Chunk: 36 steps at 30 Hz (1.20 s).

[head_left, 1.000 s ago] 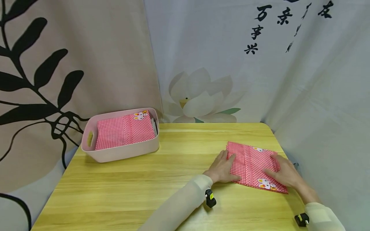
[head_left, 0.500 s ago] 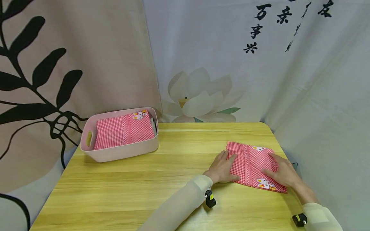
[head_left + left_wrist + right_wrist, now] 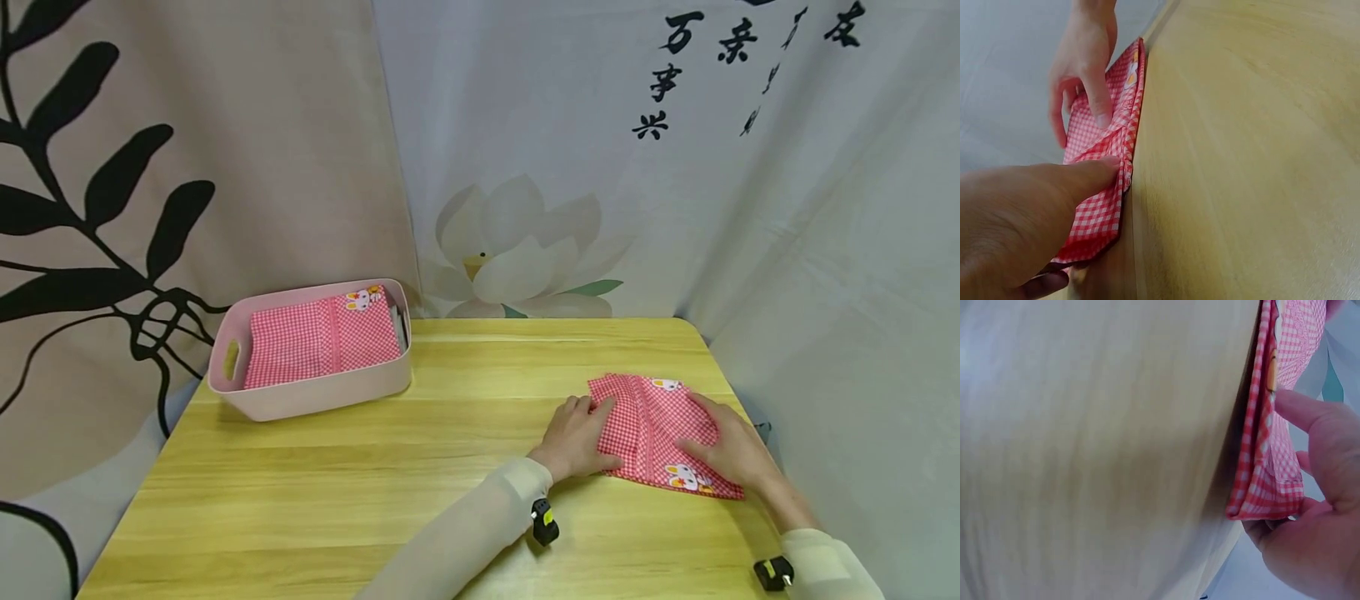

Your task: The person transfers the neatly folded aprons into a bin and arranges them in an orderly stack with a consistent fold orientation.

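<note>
A folded red-and-white checked cloth (image 3: 648,425) with rabbit prints lies near the right end of the table. My left hand (image 3: 576,437) holds its left side; in the left wrist view the thumb presses on top of the cloth (image 3: 1099,215) and a fingertip shows below its edge. On the opposite side my right hand (image 3: 733,446) grips the cloth. The right wrist view has that thumb on the upper face of the cloth (image 3: 1285,465), with other fingers around and under the edge. The cloth bunches slightly between both hands.
At the back left of the wooden table (image 3: 337,492) stands a pink basket (image 3: 322,400) holding another folded checked cloth (image 3: 322,337) with a rabbit print. Printed curtains (image 3: 525,100) hang behind and to the right of the table.
My right hand has shifted slightly left and its fingers have slid inward along the far edge. The cloth has become a little narrower and more rumpled, its far edge drawn nearer.
</note>
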Available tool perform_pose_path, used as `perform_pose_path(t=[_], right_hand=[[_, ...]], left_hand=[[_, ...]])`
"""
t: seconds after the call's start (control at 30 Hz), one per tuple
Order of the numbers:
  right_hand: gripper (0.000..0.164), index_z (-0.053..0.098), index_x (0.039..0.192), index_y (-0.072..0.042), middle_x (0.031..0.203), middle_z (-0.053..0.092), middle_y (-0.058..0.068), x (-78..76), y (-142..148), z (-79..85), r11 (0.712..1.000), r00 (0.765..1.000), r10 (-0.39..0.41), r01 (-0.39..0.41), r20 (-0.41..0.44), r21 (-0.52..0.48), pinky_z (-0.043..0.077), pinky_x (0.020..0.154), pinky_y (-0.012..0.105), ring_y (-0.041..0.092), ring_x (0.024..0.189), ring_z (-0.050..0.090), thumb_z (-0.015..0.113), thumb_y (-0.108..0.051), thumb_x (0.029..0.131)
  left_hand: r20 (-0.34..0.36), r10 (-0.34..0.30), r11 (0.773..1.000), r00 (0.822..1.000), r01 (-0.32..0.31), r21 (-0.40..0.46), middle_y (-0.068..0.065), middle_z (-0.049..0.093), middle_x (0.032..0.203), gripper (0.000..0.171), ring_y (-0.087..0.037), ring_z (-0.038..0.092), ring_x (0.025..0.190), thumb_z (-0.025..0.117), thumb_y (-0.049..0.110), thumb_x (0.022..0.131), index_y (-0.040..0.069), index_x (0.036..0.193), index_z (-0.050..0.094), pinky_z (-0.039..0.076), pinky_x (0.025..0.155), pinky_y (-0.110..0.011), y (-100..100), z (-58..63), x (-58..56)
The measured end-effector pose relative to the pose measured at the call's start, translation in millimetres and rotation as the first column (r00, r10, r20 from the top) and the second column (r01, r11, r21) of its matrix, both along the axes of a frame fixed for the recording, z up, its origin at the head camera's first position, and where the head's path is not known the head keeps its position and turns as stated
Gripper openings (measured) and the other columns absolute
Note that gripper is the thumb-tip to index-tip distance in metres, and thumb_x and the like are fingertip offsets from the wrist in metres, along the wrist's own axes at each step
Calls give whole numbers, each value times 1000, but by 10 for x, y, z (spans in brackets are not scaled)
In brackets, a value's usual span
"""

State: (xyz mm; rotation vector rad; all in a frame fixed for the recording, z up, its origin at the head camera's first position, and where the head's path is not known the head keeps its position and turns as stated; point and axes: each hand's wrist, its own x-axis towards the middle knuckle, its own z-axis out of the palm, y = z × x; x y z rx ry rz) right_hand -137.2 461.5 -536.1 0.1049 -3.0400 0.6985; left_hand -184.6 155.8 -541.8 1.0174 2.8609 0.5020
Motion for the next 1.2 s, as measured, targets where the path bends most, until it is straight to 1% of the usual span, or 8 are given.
perform_pose_path(t=[0.13, 0.27, 0.43, 0.63, 0.73, 1.0, 1.1, 1.2], right_hand=[[94, 42, 170, 0, 159, 52, 45, 16, -22, 3, 1000, 1000, -9, 9, 11, -11, 48, 112, 83, 69, 142, 53, 90, -37, 98], [93, 41, 170, 0, 160, 51, 45, 25, -25, 6, 1000, 1000, -6, 6, 10, -27, 48, 113, 83, 69, 143, 53, 89, -36, 99], [92, 41, 172, -3, 162, 50, 45, 42, -3, 6, 998, 1000, -7, 7, 8, -54, 48, 112, 84, 70, 144, 52, 90, -30, 99], [93, 36, 175, -5, 168, 44, 44, 58, 3, 30, 993, 999, -23, 27, 30, -113, 44, 114, 86, 71, 150, 44, 88, -26, 101], [91, 34, 176, -7, 170, 41, 43, 66, 6, 51, 989, 999, -33, 39, 40, -145, 43, 113, 87, 72, 151, 42, 85, -21, 103], [79, 42, 172, -3, 168, 42, 46, 70, -7, 92, 977, 996, -63, 73, 59, -198, 42, 115, 85, 71, 153, 40, 80, -7, 103], [74, 45, 170, -2, 166, 43, 46, 66, -15, 104, 977, 995, -73, 85, 68, -198, 48, 111, 79, 67, 149, 47, 80, -10, 105], [72, 47, 170, -4, 166, 45, 45, 63, -35, 115, 978, 994, -84, 95, 67, -184, 56, 101, 57, 55, 136, 59, 80, -13, 106]], left_hand=[[19, 29, 1000, 999, -29, 5, -8, 66, 153, 105, -22, 62, 133, 89, 67, 90, 27, 173, 40, 53, 111, -34, 6, 2, 14], [70, 59, 998, 996, -61, 32, -7, 67, 156, 106, -23, 64, 137, 92, 65, 88, 29, 173, 41, 51, 111, -37, 9, -7, 15], [161, 55, 990, 985, -75, 121, -2, 73, 153, 105, -20, 70, 135, 98, 52, 87, 24, 172, 44, 52, 110, -37, 5, -11, -2], [272, 5, 957, 962, -83, 276, -6, 67, 162, 93, -26, 66, 146, 100, 27, 86, 18, 167, 53, 53, 126, -42, -34, 0, -27], [320, -5, 937, 948, -108, 333, -8, 65, 164, 89, -29, 63, 149, 99, 19, 86, 16, 164, 57, 52, 128, -44, -58, 5, -43], [394, 26, 905, 919, -189, 382, -11, 65, 157, 85, -32, 61, 146, 99, 12, 84, 16, 160, 61, 54, 126, -49, -137, 24, -94], [435, 28, 891, 900, -220, 397, -12, 66, 155, 87, -32, 62, 143, 99, 12, 83, 16, 161, 61, 53, 126, -50, -170, 25, -103], [476, 24, 873, 879, -251, 419, -13, 67, 156, 89, -32, 64, 143, 100, 11, 81, 16, 161, 61, 53, 127, -50, -204, 23, -117]])
